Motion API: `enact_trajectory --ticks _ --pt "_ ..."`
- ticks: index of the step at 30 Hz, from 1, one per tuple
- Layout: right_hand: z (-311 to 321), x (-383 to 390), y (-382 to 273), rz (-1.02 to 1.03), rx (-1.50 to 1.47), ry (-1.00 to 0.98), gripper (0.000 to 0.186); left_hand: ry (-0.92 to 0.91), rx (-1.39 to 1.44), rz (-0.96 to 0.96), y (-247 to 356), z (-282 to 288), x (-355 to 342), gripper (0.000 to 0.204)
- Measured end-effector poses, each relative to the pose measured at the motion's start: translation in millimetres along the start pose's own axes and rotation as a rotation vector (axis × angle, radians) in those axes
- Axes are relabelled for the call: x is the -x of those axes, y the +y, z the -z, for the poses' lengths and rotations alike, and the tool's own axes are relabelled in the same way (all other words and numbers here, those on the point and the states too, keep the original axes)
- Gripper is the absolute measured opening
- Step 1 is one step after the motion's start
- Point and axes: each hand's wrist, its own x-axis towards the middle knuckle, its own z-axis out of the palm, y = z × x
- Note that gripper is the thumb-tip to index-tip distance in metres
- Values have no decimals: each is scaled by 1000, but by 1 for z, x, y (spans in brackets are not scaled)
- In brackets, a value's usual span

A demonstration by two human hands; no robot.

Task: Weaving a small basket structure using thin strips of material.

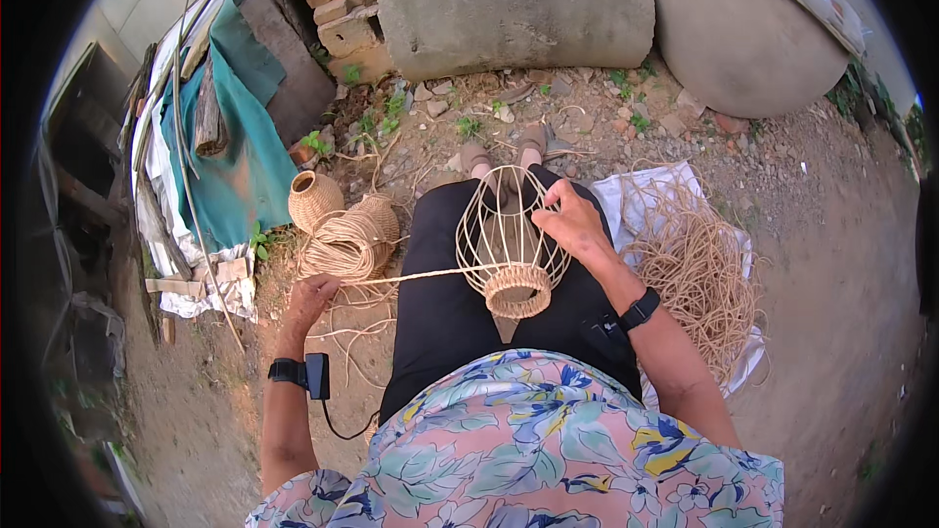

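A vase-shaped basket frame (494, 235) of thin pale ribs lies across my lap, its woven rope neck (518, 291) facing me. My right hand (572, 227) grips the ribs on the frame's right side, thumb and forefinger bent around them. Out to the left, my left hand (312, 293) is closed on a tan cord (421, 277). This cord runs taut from those fingers to the frame just above the neck. Beyond my left hand lie a coil of tan rope (342, 246) and a small finished-looking woven vase (315, 199).
A loose heap of tan cord (690, 254) lies on a white sheet (675, 176) to my right. Ahead are a concrete cylinder (518, 15), a large round slab (748, 39) and stacked bricks (347, 34). Green cloth (235, 127) and sticks stand at the left.
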Motion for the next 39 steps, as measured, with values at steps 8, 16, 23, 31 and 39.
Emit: enact_trajectory --ticks 8,16,23,31,39 --pt "0 -2 22 1 -142 47 33 -484 688 255 183 -40 21 26" --pt "-2 -7 29 72 -263 51 26 -197 1593 237 218 -83 -21 22" --pt "4 3 16 33 -295 -2 33 -135 553 -140 227 -97 -66 17" --pt "2 19 -16 465 17 360 42 141 59 -361 265 -98 -67 17" --pt "-6 -14 -4 120 234 92 42 -91 -28 -487 281 -96 -67 29"
